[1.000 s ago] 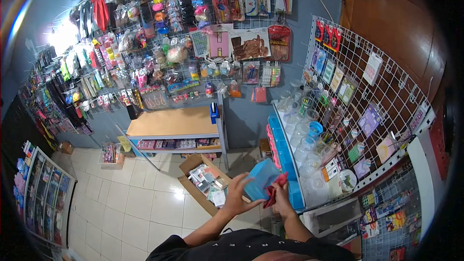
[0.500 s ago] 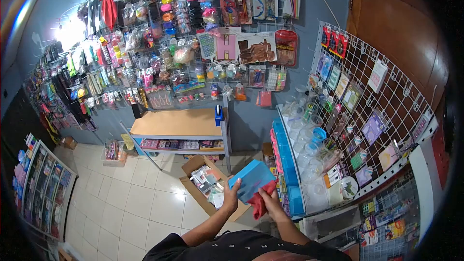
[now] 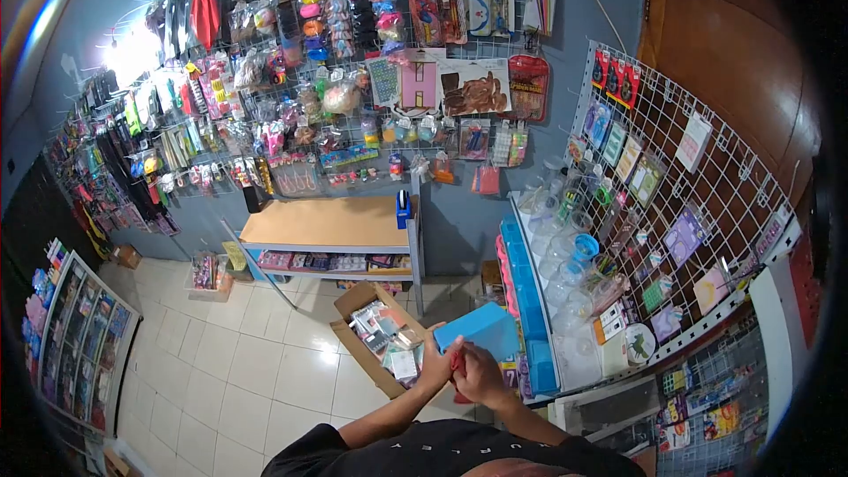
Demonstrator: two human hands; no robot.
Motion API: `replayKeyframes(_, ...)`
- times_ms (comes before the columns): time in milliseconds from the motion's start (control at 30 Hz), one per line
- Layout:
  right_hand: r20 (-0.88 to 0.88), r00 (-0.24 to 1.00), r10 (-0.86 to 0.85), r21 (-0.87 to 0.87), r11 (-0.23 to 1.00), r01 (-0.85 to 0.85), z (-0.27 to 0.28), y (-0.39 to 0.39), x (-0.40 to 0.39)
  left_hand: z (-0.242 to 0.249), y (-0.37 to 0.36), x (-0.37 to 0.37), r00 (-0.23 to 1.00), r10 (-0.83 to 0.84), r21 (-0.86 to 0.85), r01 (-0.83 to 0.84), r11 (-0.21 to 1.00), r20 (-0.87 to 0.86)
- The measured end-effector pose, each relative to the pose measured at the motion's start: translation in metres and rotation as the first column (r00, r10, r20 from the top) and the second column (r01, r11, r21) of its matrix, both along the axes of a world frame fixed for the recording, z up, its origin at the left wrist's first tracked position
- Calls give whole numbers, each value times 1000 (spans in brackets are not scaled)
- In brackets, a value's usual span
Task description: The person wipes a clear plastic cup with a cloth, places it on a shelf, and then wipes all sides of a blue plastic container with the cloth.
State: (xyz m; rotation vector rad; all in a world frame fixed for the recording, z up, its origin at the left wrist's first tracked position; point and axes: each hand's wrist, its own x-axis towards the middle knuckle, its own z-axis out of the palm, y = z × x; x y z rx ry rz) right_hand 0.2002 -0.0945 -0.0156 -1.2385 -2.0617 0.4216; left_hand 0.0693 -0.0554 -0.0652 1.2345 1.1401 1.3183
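A light blue plastic box (image 3: 484, 329) is held out in front of my body, tilted. My left hand (image 3: 433, 366) is closed on its near left corner. My right hand (image 3: 482, 374) presses close beside the left, with its fingers wrapped round a red cloth (image 3: 458, 360). Most of the cloth is hidden by the fingers; a bit of it hangs below the right hand. Just left of my hands, an open cardboard box (image 3: 343, 332) full of small packaged goods rests on the tiled floor.
A wooden-topped shelf table (image 3: 327, 223) bears a blue tape dispenser (image 3: 403, 210). To the right, a white shelf (image 3: 574, 369) carries clear jars beside a wire grid (image 3: 680, 159). Bagged goods hang across the wall. A display rack (image 3: 84, 344) stands at left.
The blue box has shifted slightly right and turned. My hands have come together at its near corner, and the red cloth, spread over its side before, is now bunched in my right hand.
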Motion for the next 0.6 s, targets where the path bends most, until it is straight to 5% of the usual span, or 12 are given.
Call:
replayKeyframes(100,53,999,8,96,995,-13,-13,8,8,4,3,-14,996,-24,140,35,990,-84)
replayKeyframes(367,162,977,-139,156,981,113,-1,21,16,28,7,-12,997,-70,141,73,987,-26)
replayKeyframes(467,146,988,-50,120,992,33,4,16,2,31,14,-5,996,-81,187,88,978,-46)
replayKeyframes(600,49,998,-48,297,954,32,29,25,13,44,28,-4,989,-147,241,142,960,5)
